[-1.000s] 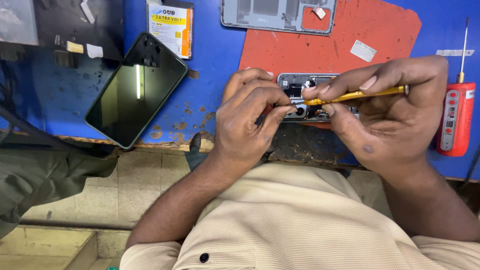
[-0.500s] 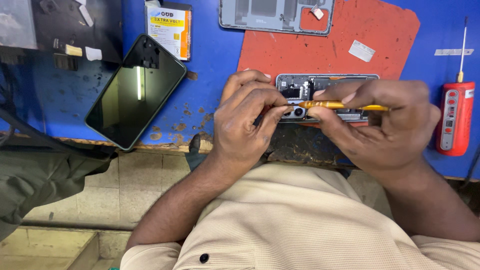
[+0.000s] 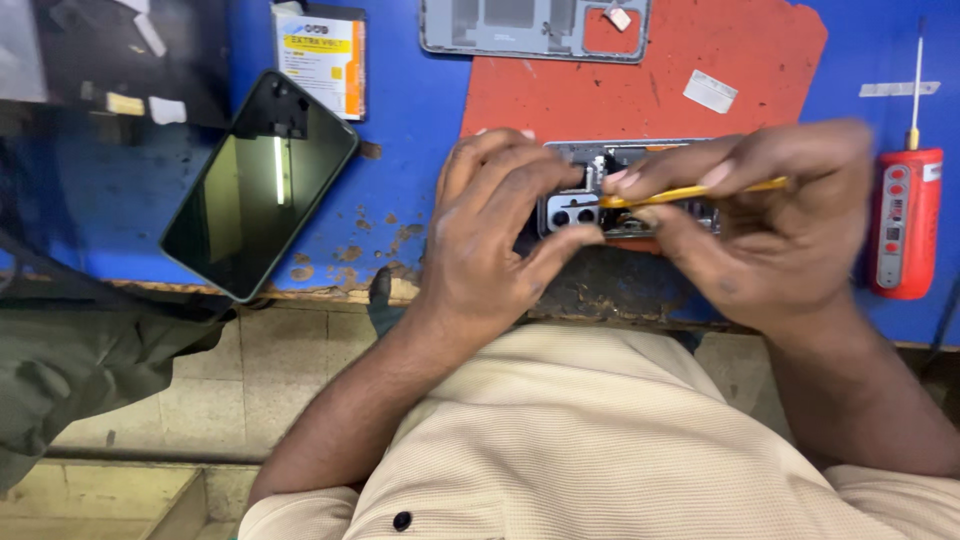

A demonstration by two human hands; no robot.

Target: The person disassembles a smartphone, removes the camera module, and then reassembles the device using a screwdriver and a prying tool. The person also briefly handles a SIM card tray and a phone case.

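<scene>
You are looking down at a blue worktop (image 3: 410, 150) with chipped, rusty spots along its near edge. A red mat (image 3: 640, 95) lies on it near the far edge, and the opened phone (image 3: 610, 195) sits at the near edge of that mat, close to the worktop's near edge, right in front of you. Your left hand (image 3: 490, 235) is curled around the phone's left end, with the thumb and fingers pressing it from both sides by the round camera holes. Your right hand (image 3: 770, 225) pinches a thin yellow tool (image 3: 690, 192) between thumb and fingers, and the tip of the tool touches the inside of the phone; this hand looks a bit blurry. A grey phone frame (image 3: 535, 28) lies at the far edge of the mat. A red screwdriver (image 3: 905, 215) with a thin metal tip lies toward the right edge of the worktop. A dark phone with a shiny screen (image 3: 260, 185) lies tilted near the left of the worktop, hanging a little over the near edge. A small yellow and white box (image 3: 322, 55) lies beyond it. Below the worktop you can see a tiled floor (image 3: 200, 400) and your cream shirt (image 3: 610, 440).
</scene>
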